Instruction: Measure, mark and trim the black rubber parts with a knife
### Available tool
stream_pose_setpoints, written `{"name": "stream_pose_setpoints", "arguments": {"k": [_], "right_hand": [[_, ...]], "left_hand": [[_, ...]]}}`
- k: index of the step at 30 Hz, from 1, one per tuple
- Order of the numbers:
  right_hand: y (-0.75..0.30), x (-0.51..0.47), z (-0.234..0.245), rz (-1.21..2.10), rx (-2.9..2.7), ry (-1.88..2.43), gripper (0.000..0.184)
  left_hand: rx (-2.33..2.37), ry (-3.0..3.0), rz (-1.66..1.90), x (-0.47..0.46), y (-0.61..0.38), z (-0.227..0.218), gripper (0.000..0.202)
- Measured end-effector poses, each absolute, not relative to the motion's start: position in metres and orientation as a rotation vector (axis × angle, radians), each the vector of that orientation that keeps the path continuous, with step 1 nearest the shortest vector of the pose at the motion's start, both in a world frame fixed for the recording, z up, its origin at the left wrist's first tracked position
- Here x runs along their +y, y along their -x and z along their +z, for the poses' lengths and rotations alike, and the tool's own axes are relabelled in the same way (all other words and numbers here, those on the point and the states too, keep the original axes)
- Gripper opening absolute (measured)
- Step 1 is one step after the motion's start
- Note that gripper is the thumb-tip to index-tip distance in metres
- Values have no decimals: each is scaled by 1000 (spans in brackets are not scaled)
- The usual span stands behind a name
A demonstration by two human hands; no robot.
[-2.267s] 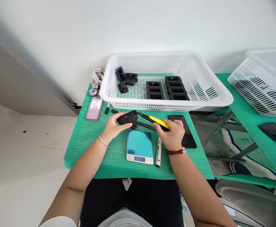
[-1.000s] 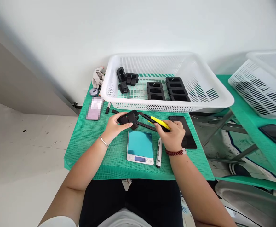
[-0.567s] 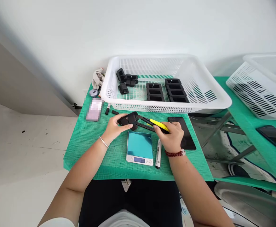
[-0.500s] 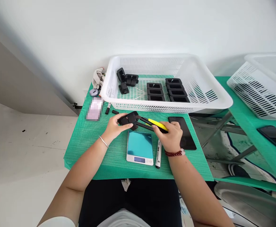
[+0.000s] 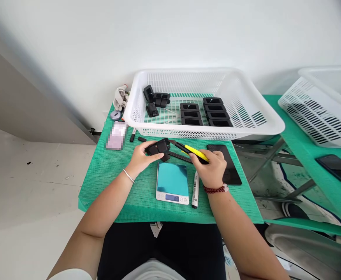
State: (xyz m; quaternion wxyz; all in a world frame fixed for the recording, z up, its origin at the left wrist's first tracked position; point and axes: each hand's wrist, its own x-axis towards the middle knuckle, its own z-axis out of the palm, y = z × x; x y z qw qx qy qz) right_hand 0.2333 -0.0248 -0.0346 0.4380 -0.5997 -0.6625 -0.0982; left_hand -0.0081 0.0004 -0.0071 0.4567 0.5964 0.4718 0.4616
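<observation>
My left hand point(image 5: 143, 155) is closed on a black plastic part point(image 5: 158, 148), holding it tilted just above and behind the kitchen scale point(image 5: 173, 181). Thumb and fingers grip the part from its left side. In my right hand point(image 5: 213, 167) is a yellow and black utility knife point(image 5: 194, 152), its tip pointing left, close to the part's upper right edge. Whether the tip touches the part I cannot tell. A dark narrow strip point(image 5: 179, 156) runs from the part toward my right hand, below the knife; its kind is unclear.
A white plastic basket point(image 5: 185, 131) holds several black parts point(image 5: 190, 114). A white marker point(image 5: 195, 190) lies beside the scale, and a black phone point(image 5: 231, 171) lies right of my hand. Gloves point(image 5: 120, 98), a pen point(image 5: 133, 135) and a small black piece point(image 5: 141, 139) are at left. Another basket point(image 5: 307, 101) stands at right.
The knife has shifted slightly to the right, and its tip stands a little higher against the part's edge. My left hand keeps its hold; the whole view has shifted slightly.
</observation>
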Motion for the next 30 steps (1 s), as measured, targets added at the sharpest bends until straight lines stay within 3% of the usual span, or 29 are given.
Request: {"name": "stream_pose_setpoints", "arguments": {"k": [17,30], "right_hand": [[-235,-24,-34,-315,-1668,1472,29],[-234,-27,-33,-110,-1612,1538,29]], "left_hand": [[1179,-1415,1167,1,8,-7,51],[985,-1237,1126,-2,6,-5,47]]}}
